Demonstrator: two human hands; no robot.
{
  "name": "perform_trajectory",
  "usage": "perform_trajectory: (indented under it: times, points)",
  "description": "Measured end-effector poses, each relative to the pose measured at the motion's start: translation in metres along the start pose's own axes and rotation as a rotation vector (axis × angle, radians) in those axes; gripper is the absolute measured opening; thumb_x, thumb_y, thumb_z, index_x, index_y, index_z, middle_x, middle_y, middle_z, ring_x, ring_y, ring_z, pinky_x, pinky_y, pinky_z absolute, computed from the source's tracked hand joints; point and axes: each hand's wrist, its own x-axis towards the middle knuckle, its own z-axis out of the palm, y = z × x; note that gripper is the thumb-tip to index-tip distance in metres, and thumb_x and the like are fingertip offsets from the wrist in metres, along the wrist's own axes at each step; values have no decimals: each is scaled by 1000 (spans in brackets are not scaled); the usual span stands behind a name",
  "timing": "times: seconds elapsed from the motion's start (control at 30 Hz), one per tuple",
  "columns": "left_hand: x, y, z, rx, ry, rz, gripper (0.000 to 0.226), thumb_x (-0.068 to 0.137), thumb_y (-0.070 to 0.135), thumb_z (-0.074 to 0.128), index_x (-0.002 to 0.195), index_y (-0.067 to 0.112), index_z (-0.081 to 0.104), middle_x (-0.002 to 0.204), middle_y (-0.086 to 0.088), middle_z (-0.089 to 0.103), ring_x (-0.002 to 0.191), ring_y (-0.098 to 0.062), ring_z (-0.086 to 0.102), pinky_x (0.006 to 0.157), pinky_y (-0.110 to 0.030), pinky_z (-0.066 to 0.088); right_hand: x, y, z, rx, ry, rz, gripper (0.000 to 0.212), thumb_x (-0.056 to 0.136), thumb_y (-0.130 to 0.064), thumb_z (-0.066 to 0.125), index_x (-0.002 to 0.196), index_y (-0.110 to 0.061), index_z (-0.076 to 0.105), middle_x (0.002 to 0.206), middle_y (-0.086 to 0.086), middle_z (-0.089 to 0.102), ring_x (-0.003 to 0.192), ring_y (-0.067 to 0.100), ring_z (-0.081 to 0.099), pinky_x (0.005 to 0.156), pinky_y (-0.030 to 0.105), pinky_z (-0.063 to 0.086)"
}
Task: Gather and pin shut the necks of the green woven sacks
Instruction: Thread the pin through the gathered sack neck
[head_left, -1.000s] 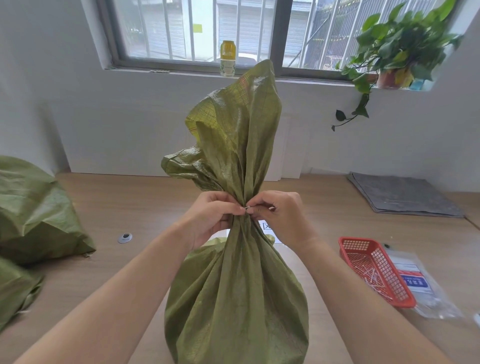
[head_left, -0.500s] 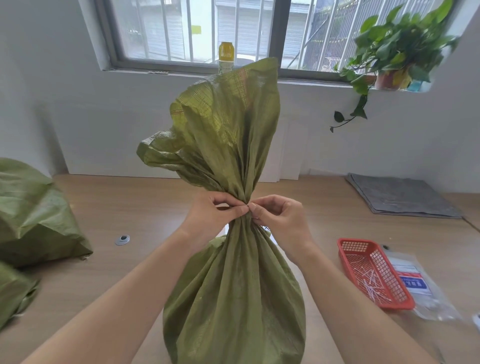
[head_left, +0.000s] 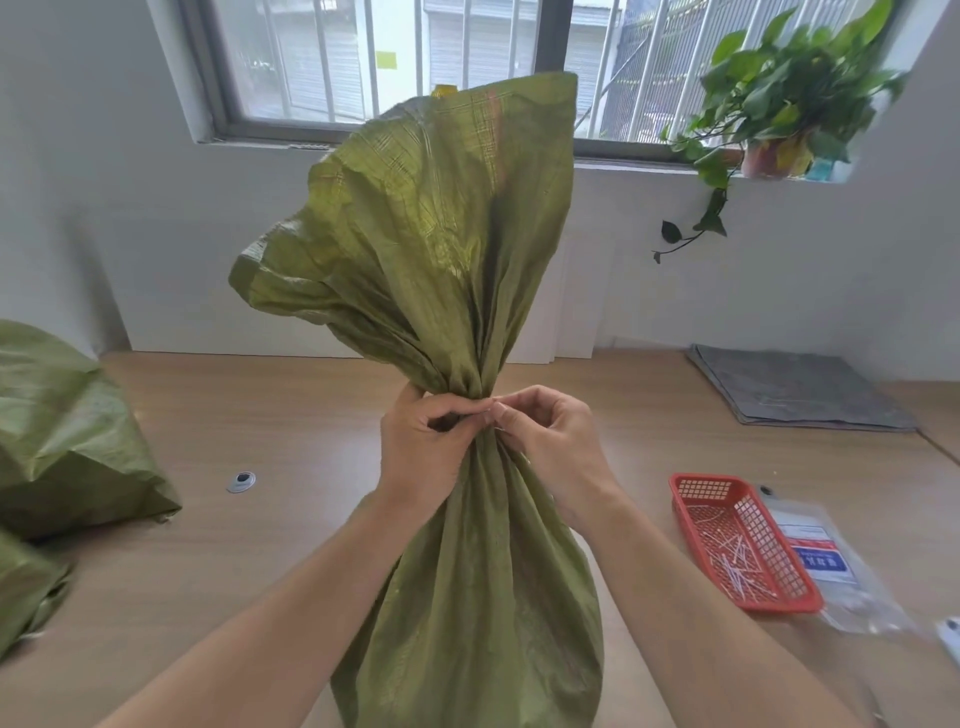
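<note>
While the left hand (head_left: 421, 452) grips the gathered neck of the green sack (head_left: 467, 597) at frame centre and the right hand (head_left: 553, 441) pinches there, a loosened grip could let the folds spread.

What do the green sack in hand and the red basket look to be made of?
The green sack looks like woven plastic fabric, faintly glossy: a grid weave shows where light passes through its top. The red basket looks like moulded plastic, smooth and slightly shiny, with regular mesh holes.

No legible text; plastic packet (head_left: 826, 553) label printed (red and blue bands), characters too small to read.
</note>
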Motion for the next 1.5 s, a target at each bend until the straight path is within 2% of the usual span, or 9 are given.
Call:
perform_trajectory:
  times: [0.27, 0.4, 0.53, 0.73, 0.97, 1.07, 1.17, 1.23, 1.5]
  points:
    - [7, 3, -4, 239, -137, 181, 8, 87, 21, 83, 94, 22, 81, 110, 11, 52, 96, -10, 64, 82, -13, 54, -5, -1, -5, -26, 27, -26, 4, 95, -13, 75, 95, -10, 77, 93, 11, 79, 97, 31, 75, 95, 49, 60]
    - [11, 3, -6, 343, -205, 342, 9, 91, 19, 76, 96, 25, 70, 106, 0, 49, 84, -16, 58, 72, -15, 49, -6, 2, -3, -21, 48, -29, 6, 98, -12, 70, 98, -9, 74, 97, 15, 77, 100, 35, 73, 96, 55, 58]
    - [16, 0, -9, 312, -169, 305, 15, 88, 10, 73, 90, 23, 65, 101, 6, 47, 80, -22, 59, 64, -21, 53, -8, 2, 2, -14, 46, -65, 9, 104, -11, 61, 99, -8, 67, 100, 11, 77, 99, 23, 76, 96, 50, 59]
    - [19, -3, -6, 358, -68, 321, 15, 84, -3, 73, 80, 6, 62, 85, -1, 48, 69, -18, 53, 61, -8, 40, -12, 8, 12, -115, 130, -215, 7, 105, -19, 54, 101, -19, 60, 98, 5, 76, 98, 17, 76, 91, 47, 60]
    - [20, -8, -8, 350, -133, 421, 15, 84, 0, 77, 79, 6, 64, 88, -7, 53, 68, -21, 55, 56, -30, 51, -7, -6, 0, -554, 21, -428, 12, 103, -23, 60, 96, -16, 67, 92, -8, 61, 79, 2, 61, 68, 9, 43]
    - [19, -4, -7, 288, -172, 399, 11, 84, 2, 78, 83, 6, 68, 92, -6, 55, 71, -18, 61, 60, -30, 57, -2, -7, -2, -625, -34, -505, 17, 104, -18, 57, 89, -14, 65, 86, -8, 55, 75, 8, 57, 63, 14, 42]
    - [19, -5, -7, 237, -193, 341, 9, 83, 4, 79, 84, 7, 71, 94, -6, 57, 74, -18, 66, 65, -30, 60, -1, -8, -6, -731, -29, -522, 21, 104, -24, 54, 83, -20, 55, 78, -9, 53, 69, 17, 54, 59, 37, 46]
    - [20, -6, -6, 229, -178, 332, 8, 82, 8, 78, 81, 10, 70, 91, -4, 57, 72, -17, 66, 63, -29, 59, -1, -8, -6, -792, -29, -509, 22, 104, -27, 53, 82, -22, 51, 71, -9, 52, 66, 18, 53, 58, 42, 44]
    - [23, -7, -5, 183, -106, 272, 7, 75, 10, 76, 74, 16, 72, 88, 0, 57, 70, -14, 65, 62, -19, 52, -1, -13, -9, -554, -117, -426, 25, 102, -17, 59, 78, -10, 57, 69, 3, 58, 61, 11, 51, 57, 24, 38]
